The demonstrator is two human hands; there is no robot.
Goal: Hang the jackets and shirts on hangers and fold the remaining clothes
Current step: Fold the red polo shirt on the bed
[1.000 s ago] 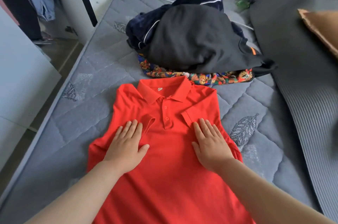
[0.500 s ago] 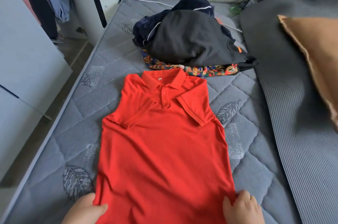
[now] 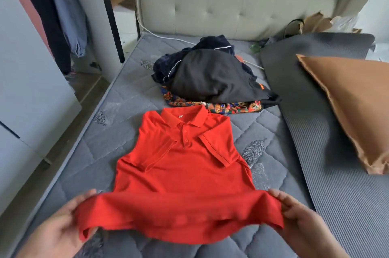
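A red polo shirt [image 3: 183, 175] lies front-up on the grey quilted mattress [image 3: 117, 131], collar away from me, both sleeves folded inward. Its bottom hem is lifted off the mattress and stretched between my hands. My left hand [image 3: 61, 230] grips the hem's left corner and my right hand [image 3: 301, 222] grips the right corner. Behind the shirt is a pile of clothes: a black garment [image 3: 216, 80] on top, a navy one [image 3: 212, 43] with white piping behind it, and a colourful patterned one [image 3: 227, 108] underneath.
A dark grey ribbed mat [image 3: 328, 131] covers the bed's right side, with a brown pillow [image 3: 353, 101] on it. A padded headboard [image 3: 231, 2] stands at the back. White furniture [image 3: 27, 89] and hanging clothes [image 3: 63, 9] are on the left, past the mattress edge.
My hands slid from the shirt's chest down to its hem, took hold of both corners and lifted the hem off the mattress. The view has tilted up.
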